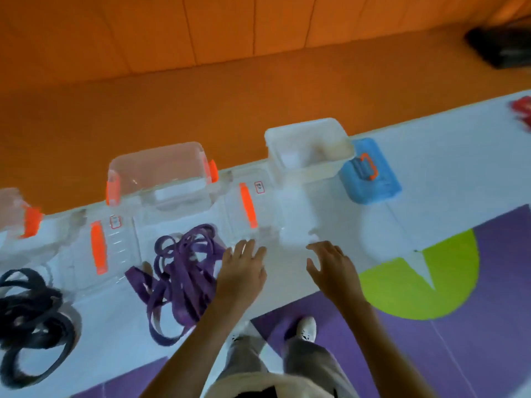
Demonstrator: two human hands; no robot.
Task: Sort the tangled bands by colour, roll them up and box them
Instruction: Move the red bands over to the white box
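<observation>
A heap of purple bands (181, 271) lies on the pale floor mat, and a heap of black bands (31, 320) lies at the left edge. My left hand (244, 271) hovers just right of the purple heap, fingers spread, holding nothing. My right hand (333, 268) is open too, apart from any band. Behind the heaps stand a clear box with orange clips (161, 176), a white box (310, 147) and part of another clear box (14, 211). Two clear lids with orange handles (250, 208) (100, 248) lie flat. The view is blurred.
A blue lid with an orange handle (370, 173) lies right of the white box. Something red (521, 110) shows at the far right edge. An orange floor and wall lie behind the boxes. My legs and a white shoe (306, 328) stand on purple and green mat.
</observation>
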